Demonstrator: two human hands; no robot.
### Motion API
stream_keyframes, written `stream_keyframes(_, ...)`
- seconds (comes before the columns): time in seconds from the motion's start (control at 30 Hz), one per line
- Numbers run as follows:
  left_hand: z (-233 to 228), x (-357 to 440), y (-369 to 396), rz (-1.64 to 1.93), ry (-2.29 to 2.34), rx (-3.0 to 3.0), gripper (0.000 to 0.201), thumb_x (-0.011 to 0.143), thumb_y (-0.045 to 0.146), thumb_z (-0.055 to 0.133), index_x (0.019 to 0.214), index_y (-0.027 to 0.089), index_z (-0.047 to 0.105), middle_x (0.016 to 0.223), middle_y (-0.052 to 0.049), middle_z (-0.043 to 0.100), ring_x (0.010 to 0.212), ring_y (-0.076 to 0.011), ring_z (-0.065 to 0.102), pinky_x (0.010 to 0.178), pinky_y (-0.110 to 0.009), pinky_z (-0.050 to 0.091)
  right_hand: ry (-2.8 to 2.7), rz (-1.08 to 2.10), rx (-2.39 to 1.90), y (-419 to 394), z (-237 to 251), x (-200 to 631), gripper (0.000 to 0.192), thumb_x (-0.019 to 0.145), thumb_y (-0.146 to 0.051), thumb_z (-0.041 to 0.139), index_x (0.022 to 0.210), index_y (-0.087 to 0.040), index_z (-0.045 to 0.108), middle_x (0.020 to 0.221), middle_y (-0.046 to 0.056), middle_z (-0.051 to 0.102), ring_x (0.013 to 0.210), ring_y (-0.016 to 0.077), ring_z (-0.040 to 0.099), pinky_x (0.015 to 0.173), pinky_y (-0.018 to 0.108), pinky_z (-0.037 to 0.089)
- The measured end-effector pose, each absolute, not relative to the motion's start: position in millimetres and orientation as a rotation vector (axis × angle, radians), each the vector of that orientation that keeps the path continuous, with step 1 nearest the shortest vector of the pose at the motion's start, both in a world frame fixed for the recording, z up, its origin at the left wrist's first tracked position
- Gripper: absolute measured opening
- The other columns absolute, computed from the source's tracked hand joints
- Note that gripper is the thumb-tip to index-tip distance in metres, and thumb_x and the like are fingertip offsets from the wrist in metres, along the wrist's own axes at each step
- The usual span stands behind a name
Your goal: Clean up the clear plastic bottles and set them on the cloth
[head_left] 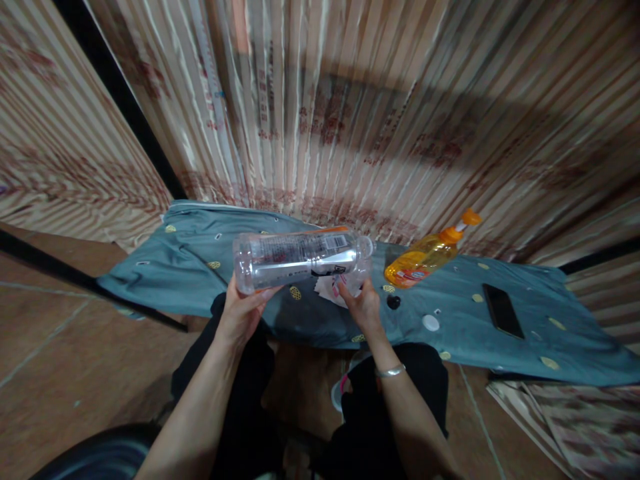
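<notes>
A large clear plastic bottle (300, 259) with a printed label lies sideways in the air above the cloth. My left hand (245, 310) is closed around its base end from below. My right hand (364, 303) grips the bottle near its shoulder, with part of the fingers hidden behind it. The bottle's mouth points right and no cap shows on it. Partly behind the right hand is a whitish piece with pink markings (327, 290); I cannot make out what it is. To the right, a yellow dish soap bottle (417, 260) with an orange pump top is tilted.
A teal patterned cloth (465, 327) covers the narrow surface. On it are a small black cap (394, 302), a white round lid (431, 323) and a dark phone (503, 311). A striped curtain (340, 133) hangs behind, and a black pole (120, 93) slants at the left.
</notes>
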State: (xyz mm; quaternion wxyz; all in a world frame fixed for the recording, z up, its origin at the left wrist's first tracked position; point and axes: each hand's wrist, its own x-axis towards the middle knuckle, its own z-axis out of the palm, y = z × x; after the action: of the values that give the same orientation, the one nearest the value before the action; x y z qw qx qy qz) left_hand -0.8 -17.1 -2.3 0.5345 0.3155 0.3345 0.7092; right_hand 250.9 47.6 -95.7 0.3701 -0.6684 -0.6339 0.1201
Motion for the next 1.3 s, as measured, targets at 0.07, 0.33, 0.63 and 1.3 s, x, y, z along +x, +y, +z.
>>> stream_keyframes(0.07,-1.6,-0.2,-17.2,1.690,0.797,0.745,0.083,0.054,0.024,0.096,0.131,0.032,0.064,0.107,-0.004,0.077,0.107,-0.0326,0.073,0.108,-0.064,0.050,-1.622,0.307,-1.717,47.4,-94.7,250.4,0.049,0.084,-0.062,0.062,0.103,-0.018,0.057,0.094,0.017,0.075,0.088,0.0314,0.073,0.077,0.042,0.058)
stream_keyframes(0.33,-4.4,-1.7,-17.4,1.680,0.795,0.774,0.085,0.058,0.024,0.095,0.135,0.034,0.060,0.110,-0.004,0.076,0.111,-0.0340,0.072,0.108,-0.064,0.050,-1.631,0.296,-1.757,46.9,-92.6,249.9,0.047,0.084,-0.062,0.062,0.101,-0.019,0.055,0.094,0.017,0.076,0.086,0.0303,0.074,0.074,0.039,0.057)
stream_keyframes(0.63,-5.9,-2.6,-15.8,1.686,0.800,0.755,0.076,0.053,0.023,0.096,0.123,0.031,0.067,0.104,-0.002,0.077,0.102,-0.0289,0.075,0.107,-0.061,0.051,-1.616,0.298,-1.718,47.8,-96.9,250.7,0.045,0.084,-0.061,0.064,0.101,-0.020,0.056,0.091,0.015,0.076,0.086,0.0297,0.073,0.076,0.040,0.057)
stream_keyframes(1.3,1.0,2.1,-17.9,1.716,0.783,0.734,0.078,0.054,0.021,0.094,0.126,0.032,0.066,0.106,-0.003,0.078,0.101,-0.0284,0.075,0.102,-0.058,0.056,-1.591,0.335,-1.751,46.6,-92.1,248.9,0.037,0.080,-0.046,0.070,0.100,-0.019,0.057,0.090,0.015,0.074,0.086,0.0309,0.073,0.075,0.040,0.056)
